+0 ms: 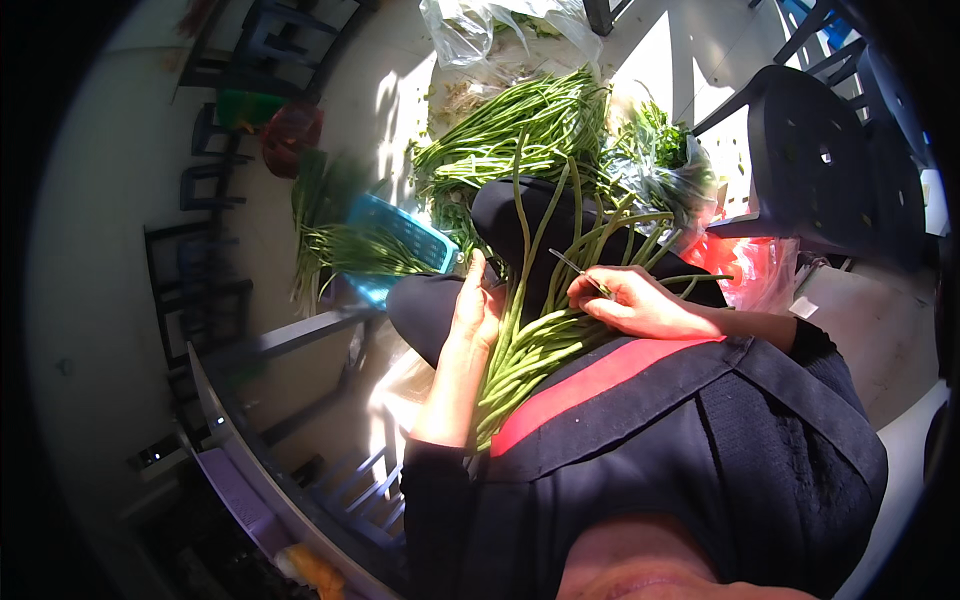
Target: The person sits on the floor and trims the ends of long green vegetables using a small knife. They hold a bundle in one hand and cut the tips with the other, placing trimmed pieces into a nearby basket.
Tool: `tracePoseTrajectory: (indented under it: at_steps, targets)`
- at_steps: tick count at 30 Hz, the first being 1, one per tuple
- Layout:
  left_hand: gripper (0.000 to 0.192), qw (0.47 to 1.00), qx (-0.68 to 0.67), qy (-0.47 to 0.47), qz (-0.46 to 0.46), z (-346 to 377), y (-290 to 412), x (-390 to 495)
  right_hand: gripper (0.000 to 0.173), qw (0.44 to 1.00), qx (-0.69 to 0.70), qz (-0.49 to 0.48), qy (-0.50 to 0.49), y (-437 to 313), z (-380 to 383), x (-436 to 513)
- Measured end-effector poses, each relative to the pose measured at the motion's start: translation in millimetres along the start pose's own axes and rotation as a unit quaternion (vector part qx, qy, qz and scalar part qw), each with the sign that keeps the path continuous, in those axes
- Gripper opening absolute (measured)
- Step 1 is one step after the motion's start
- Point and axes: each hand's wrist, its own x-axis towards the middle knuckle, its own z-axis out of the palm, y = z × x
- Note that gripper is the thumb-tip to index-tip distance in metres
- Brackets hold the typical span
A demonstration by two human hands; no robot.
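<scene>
A bunch of long green beans (531, 349) lies across my lap, its stems reaching up past my knees. My left hand (480, 309) is around the left side of this bunch, thumb pointing up; its fingers are partly hidden behind the beans. In my right hand (619, 298), at the bunch's right side, is a small knife (568, 260) with a thin metal blade pointing up and left. A large heap of long beans (525, 124) lies on the floor beyond my knees.
A blue plastic basket (401, 229) with long green leafy stalks (360, 251) stands left of my knees. Clear bags of greens (679, 176) and a red plastic bag (739, 266) lie at the right, near a dark plastic chair (795, 157). A table edge (315, 330) runs along the left.
</scene>
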Motion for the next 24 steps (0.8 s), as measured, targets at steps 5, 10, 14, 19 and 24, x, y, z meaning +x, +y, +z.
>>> tracePoseTrajectory:
  at_steps: [5,10,14,19,24]
  targets:
    - [0.11,0.91,0.202,0.016,0.361,27,-36,-44,0.052,0.983,0.119,0.142,0.003,-16,-6,11]
    - [0.107,0.697,0.464,0.164,0.521,51,-60,-61,0.061,0.966,0.207,0.156,0.001,-19,-2,25]
    - [0.097,0.585,0.564,0.115,0.572,55,-60,-57,0.061,0.968,0.21,0.139,0.004,-14,8,28]
    - [0.083,0.593,0.601,0.125,0.522,64,-37,-36,0.056,0.976,0.199,0.084,-0.014,-5,8,18]
    - [0.08,0.469,0.703,0.113,0.522,85,-22,-28,0.043,0.98,0.192,0.044,0.009,0,9,11]
